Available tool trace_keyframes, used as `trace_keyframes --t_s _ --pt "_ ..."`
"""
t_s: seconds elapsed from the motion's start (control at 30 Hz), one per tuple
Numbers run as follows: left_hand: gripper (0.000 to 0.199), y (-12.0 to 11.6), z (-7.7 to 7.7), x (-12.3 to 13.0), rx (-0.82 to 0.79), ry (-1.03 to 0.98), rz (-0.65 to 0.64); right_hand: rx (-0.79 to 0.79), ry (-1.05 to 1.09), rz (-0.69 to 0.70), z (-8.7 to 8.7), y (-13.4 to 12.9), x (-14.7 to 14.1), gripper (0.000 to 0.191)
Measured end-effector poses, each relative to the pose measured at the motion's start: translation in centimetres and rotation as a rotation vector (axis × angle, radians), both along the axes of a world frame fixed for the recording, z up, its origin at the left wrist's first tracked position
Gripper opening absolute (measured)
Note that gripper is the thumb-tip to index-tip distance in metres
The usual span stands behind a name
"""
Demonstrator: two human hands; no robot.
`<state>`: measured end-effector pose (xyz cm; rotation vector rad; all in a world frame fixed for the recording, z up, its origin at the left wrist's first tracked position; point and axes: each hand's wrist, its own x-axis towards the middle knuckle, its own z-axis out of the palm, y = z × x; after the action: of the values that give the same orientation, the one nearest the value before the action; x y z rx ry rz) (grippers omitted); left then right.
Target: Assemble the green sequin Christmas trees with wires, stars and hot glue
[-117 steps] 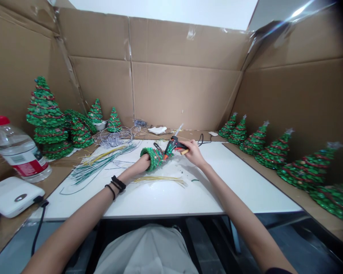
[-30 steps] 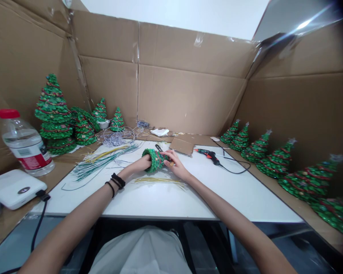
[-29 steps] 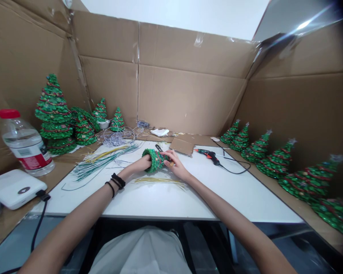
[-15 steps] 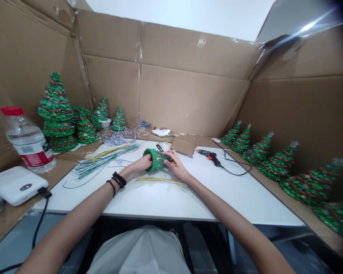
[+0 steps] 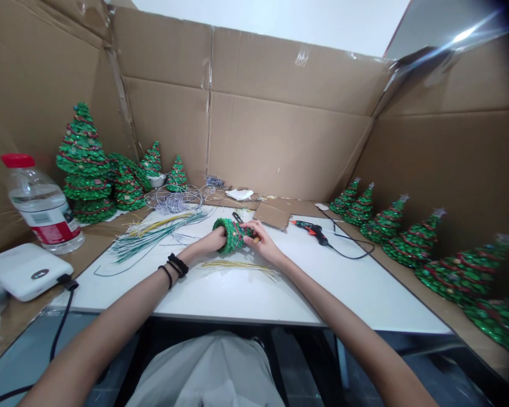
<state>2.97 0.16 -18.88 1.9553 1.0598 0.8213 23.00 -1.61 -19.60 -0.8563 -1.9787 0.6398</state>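
Green cone (image 5: 233, 236) near table's far edge (image 5: 246, 210)

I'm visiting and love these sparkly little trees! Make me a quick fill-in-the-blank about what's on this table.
1. The person's right hand grips the small sequinned tree, while the left hand sits inside its ____ end.
2. The hot glue gun lies on the white table, to the ____ of both hands.
3. The plastic water bottle has a ____ cap.

Missing words: wide; right; red.
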Motion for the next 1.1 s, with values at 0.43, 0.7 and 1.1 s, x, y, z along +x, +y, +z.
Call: trace_keyframes --t_s 0.43,0.7,1.1 --pt "0.032 0.1 -0.5 0.2 -0.009 -0.073 -0.015 0.017 0.004 0.029 -0.4 0.6 0.1 0.032" --pt "0.031 0.4 -0.6 0.3 -0.034 -0.068 0.002 0.037 -0.006 0.010 -0.7 0.8 0.0 0.028" --pt "0.020 0.4 -0.6 0.6 -0.082 -0.118 0.009 0.047 -0.035 0.020 -0.6 1.1 -0.1 0.027"
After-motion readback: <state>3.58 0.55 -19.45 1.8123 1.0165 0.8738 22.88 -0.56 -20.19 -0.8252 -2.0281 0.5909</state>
